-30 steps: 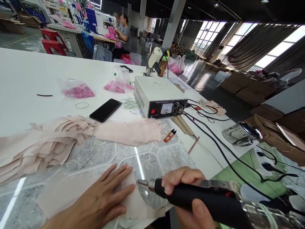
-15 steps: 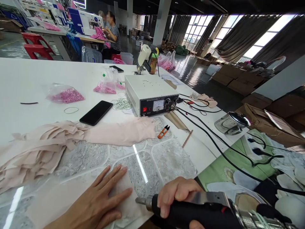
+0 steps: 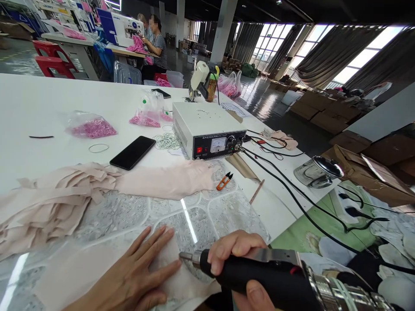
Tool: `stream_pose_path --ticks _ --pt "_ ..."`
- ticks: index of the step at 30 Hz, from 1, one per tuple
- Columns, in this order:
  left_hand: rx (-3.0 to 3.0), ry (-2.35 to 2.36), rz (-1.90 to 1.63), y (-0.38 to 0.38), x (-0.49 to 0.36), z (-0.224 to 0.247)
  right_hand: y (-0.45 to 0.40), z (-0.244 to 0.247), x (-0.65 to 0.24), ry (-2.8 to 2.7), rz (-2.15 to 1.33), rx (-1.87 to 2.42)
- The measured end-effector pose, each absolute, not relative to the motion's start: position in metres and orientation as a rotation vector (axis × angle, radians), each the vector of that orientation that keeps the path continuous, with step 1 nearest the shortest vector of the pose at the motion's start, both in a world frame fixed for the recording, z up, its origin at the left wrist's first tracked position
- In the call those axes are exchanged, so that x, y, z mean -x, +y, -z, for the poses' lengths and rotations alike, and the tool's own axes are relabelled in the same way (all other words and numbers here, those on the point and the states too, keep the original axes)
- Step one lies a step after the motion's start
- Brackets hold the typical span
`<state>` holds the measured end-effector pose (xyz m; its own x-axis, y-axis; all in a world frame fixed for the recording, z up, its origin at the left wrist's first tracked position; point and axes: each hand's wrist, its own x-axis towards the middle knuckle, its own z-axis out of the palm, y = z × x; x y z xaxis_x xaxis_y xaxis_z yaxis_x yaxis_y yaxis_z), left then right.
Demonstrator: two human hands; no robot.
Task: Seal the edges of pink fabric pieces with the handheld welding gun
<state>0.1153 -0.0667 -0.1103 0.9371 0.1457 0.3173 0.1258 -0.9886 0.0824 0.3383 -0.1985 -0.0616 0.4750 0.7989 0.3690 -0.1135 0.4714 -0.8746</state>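
Observation:
My left hand [image 3: 132, 272] lies flat with fingers spread on a pale pink piece of fabric [image 3: 81, 268], pressing it on a grey stone-patterned sheet [image 3: 230, 216]. In my right hand [image 3: 238, 255] is a black handheld ultrasonic tool [image 3: 266, 278] with a metal tip. Its tip is at the fabric's edge, close to my left index finger and thumb; whether it touches the cloth I cannot tell. Farther forward a stack of pale pink fabric pieces [image 3: 61, 198] spreads across the left, with another flat piece [image 3: 165, 179] beside it. Orange thread snips [image 3: 224, 181] rest right of that.
A white control box [image 3: 207, 129] stands mid-table, with black cables [image 3: 285, 181] running right. Around it are a black phone [image 3: 132, 152], a bag of pink bits [image 3: 92, 126], pale elastic loops [image 3: 167, 141] and a lidded metal cup [image 3: 317, 172]. A person [image 3: 157, 45] sits at a sewing machine [image 3: 121, 28].
My right hand has brought the tool slightly up and left, so its tip is now higher along the fabric's edge. My left hand stays in place. The view has shifted slightly.

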Motion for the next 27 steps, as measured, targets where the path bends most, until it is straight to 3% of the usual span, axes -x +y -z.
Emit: stream_pose_path --ticks 20,27 --pt "-3.013 0.22 -0.469 -0.059 -0.112 0.121 -0.197 0.053 -0.344 -0.941 -0.561 0.853" --pt "-3.165 0.105 -0.421 -0.028 -0.109 0.1 -0.224 0.054 -0.352 -0.841 -0.587 0.806"
